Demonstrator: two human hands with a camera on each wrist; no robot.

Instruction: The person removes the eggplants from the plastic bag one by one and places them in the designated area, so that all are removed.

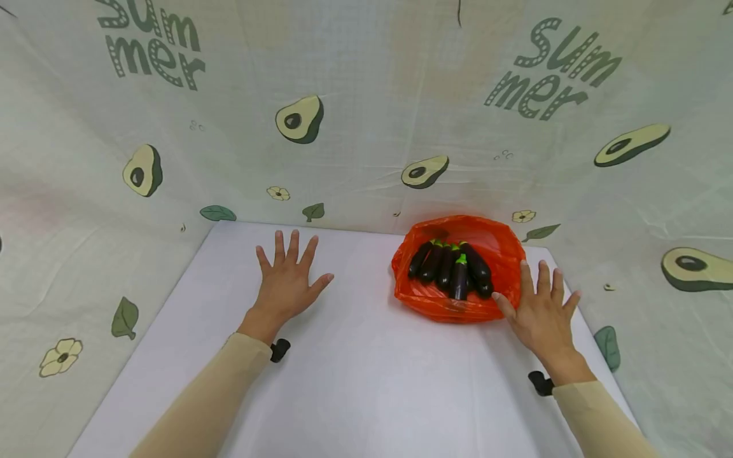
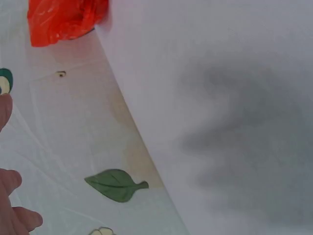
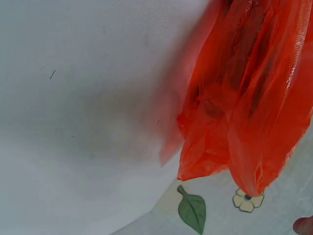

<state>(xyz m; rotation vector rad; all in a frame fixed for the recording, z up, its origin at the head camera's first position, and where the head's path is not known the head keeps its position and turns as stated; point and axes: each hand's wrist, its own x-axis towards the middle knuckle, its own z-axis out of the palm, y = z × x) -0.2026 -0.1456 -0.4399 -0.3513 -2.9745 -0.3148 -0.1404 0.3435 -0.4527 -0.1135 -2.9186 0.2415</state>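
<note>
An orange-red plastic bag [image 1: 420,306] stands with its mouth wide at the back right of the white table. Inside it lie several small dark purple eggplants [image 1: 459,280] with green stems. My right hand [image 1: 544,318] is spread beside the bag's right side, its thumb overlapping the rim in the head view; whether it touches cannot be told. Over the left part of the table my left hand [image 1: 285,286] is held with fingers straight and spread, holding nothing. In the right wrist view the bag [image 3: 264,107] shows its crumpled side, and one fingertip [image 3: 304,225] appears at the corner.
The white table [image 1: 355,381] has its back edge against a pale cloth [image 1: 355,76] printed with avocados, leaves and lettering. That cloth also flanks the table on both sides. A small black device [image 1: 280,350] sits at the left wrist, another black device [image 1: 541,383] at the right.
</note>
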